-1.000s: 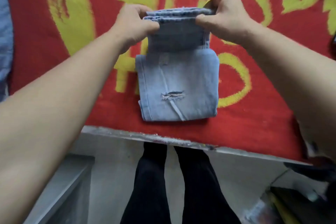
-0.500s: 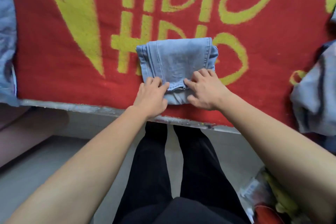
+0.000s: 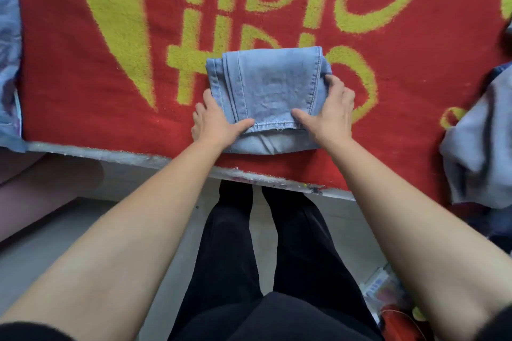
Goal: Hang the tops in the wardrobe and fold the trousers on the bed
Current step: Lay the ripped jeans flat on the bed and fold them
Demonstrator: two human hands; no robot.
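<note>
Head view: the folded jeans (image 3: 267,97) lie on the red blanket (image 3: 83,77) covering the bed (image 3: 138,153), close to its near edge. The left hand (image 3: 217,122) and right hand (image 3: 328,116) clasp the bundle's two sides, thumbs lying on the top hem, the other fingers (image 3: 336,84) wrapped loosely around the denim. If the hands let go unevenly, I judge the top flap could spring open, or the bundle could slide off the edge. A loose grey-blue garment (image 3: 482,152) lies well apart at right. No containers are visible.
</note>
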